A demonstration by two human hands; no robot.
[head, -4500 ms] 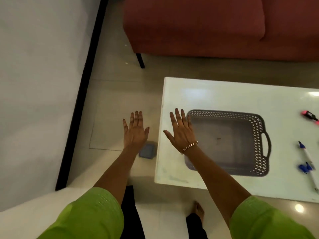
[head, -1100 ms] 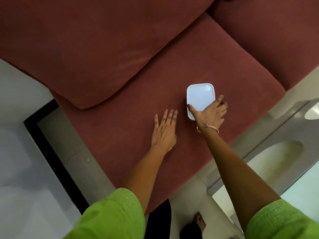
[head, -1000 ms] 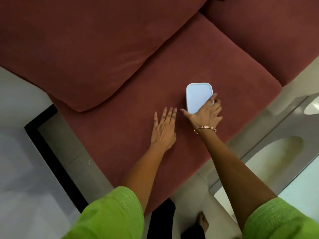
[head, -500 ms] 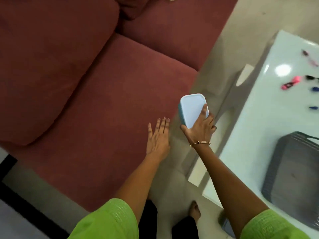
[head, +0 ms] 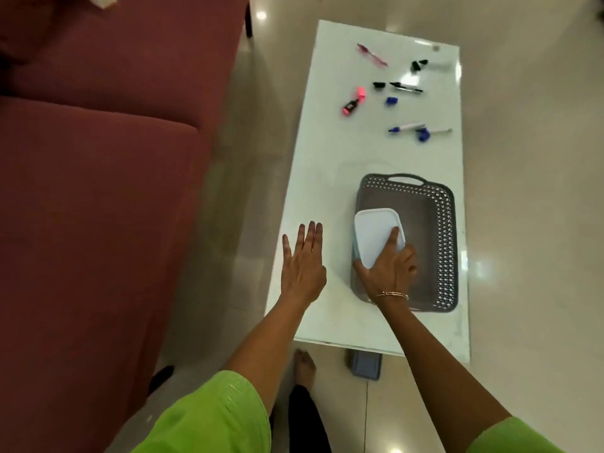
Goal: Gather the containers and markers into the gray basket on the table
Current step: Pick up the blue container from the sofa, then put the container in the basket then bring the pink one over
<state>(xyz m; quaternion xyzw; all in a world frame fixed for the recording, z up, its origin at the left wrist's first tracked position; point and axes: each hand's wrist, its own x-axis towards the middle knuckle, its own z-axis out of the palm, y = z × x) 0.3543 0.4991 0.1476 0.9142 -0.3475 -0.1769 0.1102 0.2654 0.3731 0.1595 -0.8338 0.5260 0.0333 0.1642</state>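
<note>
**Container held over the left side of the basket**

Right hand [head: 390, 268] clamped on a pale blue container [head: 376, 238], thumb on its left edge, fingers spread across the white lid. Thin bracelet [head: 389, 295] just behind, at the wrist. Directly beneath and around hand and container, the gray basket [head: 443, 243]: container over the basket's left wall, lid tilted toward the camera; impossible to tell whether already resting on the basket floor. Basket handle [head: 405, 177] beyond the fingertips, at the far rim.

Left hand [head: 302, 266] just to the left, empty, fingers straight and slightly apart, palm down above the white table [head: 327, 152] near its left edge.

Farther out, well past the basket: two blue-and-white markers [head: 407, 127] side by side, a loose blue cap [head: 391, 100], a pink highlighter [head: 354, 102], a black marker [head: 406, 87], a pink pen [head: 372, 55] and small black pieces [head: 418, 65] near the far end.

Behind the right wrist, on the floor under the near table edge, a second bluish container [head: 365, 366]. Far to the left of both hands, a maroon sofa [head: 98, 191]. Green sleeves [head: 209, 416] at the bottom of the view.
</note>
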